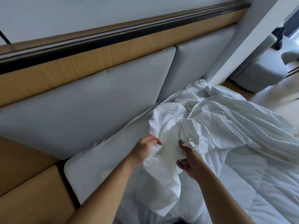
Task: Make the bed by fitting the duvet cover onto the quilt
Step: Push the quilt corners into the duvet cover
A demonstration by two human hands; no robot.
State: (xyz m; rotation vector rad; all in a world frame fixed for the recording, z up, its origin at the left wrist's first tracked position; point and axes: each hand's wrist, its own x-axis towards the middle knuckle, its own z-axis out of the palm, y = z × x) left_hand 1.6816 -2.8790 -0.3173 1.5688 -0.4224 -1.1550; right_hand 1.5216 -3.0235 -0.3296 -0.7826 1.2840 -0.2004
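Right hand [188, 160] gripping bunched duvet cover [191, 126], left hand [144, 149] touching it — no legible writing

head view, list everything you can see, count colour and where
duvet cover: one, white, bunched and creased across the bed, a gathered part lifted near the headboard
quilt: one, white, lying flat on the bed under the cover, lower right
mattress: one, white, its corner bare at the left by the headboard
headboard panels: two in view, pale grey, padded, side by side behind the bed
wooden wall panel: one, tan, above and left of the headboard
dark rail: one, black, running along above the wooden panel
upholstered seat: one, grey, on the floor at far right
left hand: one, fingers reaching into the cover's folds
right hand: one, gripping a wad of the cover
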